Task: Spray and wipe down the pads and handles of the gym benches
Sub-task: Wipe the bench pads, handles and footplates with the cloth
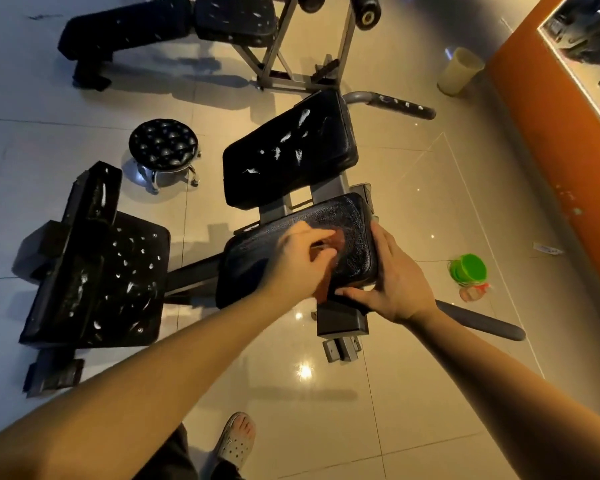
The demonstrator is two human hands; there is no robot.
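My left hand [298, 261] is blurred with motion and holds a reddish-brown cloth [336, 242] pressed against the black seat pad [350, 220] of the middle bench. My right hand [388, 275] grips the pad's near right edge, thumb along the front rim. The pad looks wet and smeared. Behind it stands the bench's back pad [288, 154], streaked with white foam. One grey handle [399, 105] sticks out at the far right of the bench, another handle [482, 322] at the near right.
A foam-spotted black bench pad [108, 275] lies to the left. A round tufted stool [163, 147] stands behind it, another bench [187, 26] at the back. A green container [468, 268] sits on the tiled floor right, a pale bin [459, 71] by the orange wall [551, 133].
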